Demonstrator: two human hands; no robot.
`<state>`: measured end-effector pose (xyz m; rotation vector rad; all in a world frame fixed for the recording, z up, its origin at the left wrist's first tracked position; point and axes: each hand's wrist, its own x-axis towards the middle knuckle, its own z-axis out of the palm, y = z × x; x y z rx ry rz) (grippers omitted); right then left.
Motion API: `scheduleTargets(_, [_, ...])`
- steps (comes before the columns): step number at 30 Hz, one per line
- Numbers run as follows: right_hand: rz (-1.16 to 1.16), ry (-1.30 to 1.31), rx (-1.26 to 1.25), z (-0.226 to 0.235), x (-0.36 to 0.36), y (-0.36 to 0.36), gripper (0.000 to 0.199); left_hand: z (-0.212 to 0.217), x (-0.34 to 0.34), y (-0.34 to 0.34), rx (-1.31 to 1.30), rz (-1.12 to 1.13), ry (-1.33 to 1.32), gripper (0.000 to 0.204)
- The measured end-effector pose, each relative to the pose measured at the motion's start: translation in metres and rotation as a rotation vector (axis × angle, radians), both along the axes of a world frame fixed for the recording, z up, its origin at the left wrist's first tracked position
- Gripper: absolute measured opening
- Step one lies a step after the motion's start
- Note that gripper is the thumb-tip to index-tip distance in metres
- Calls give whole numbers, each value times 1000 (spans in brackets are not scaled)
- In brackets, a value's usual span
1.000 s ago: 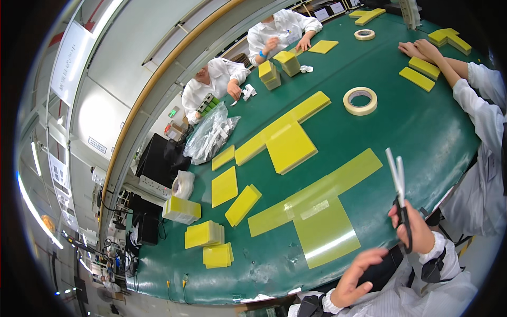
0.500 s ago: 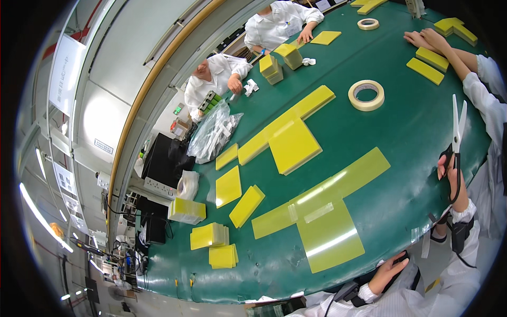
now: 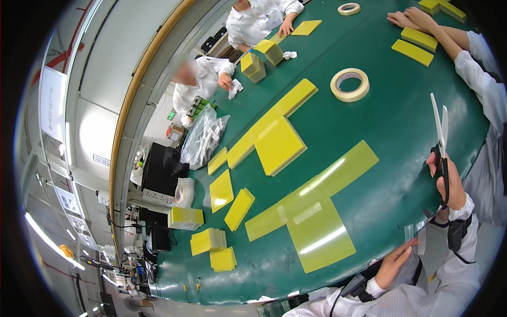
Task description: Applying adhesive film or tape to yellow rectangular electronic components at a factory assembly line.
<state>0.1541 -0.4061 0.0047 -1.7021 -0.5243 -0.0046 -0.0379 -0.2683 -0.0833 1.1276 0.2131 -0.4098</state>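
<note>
Right hand [image 3: 449, 179]: closed around the handles of the scissors [image 3: 439, 127]; blades slightly apart, pointing away from the person. Left hand [image 3: 392, 267]: fingers extended, tips at the clear strips [image 3: 421, 240] on the near edge of the bench [image 3: 401, 137]; cannot tell whether they pinch. Strips: long axis crosses that edge; left hand nearer. Sheet [image 3: 311, 230]: flat, left of the strips, T-stem toward the near edge.

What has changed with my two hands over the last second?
The right hand, still holding the scissors, swung right, away from the near T of yellow sheets. The left hand moved right along the table edge; its fingertips are now at the clear tape strips, grip unclear. The sheets and large tape roll stayed put.
</note>
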Motion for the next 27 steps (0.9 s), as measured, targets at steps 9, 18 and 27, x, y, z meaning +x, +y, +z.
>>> scheduleTargets(9, [17, 41, 2, -9, -1, -4, 51, 15, -13, 2, 234, -259, -341, 25])
scheduleTargets(18, [137, 79, -29, 2, 9, 3, 28, 22, -7, 19, 47, 345, -13, 43])
scheduleTargets(27, [231, 136, -49, 12, 0, -10, 36, 26, -1, -2, 85, 464, -32, 21])
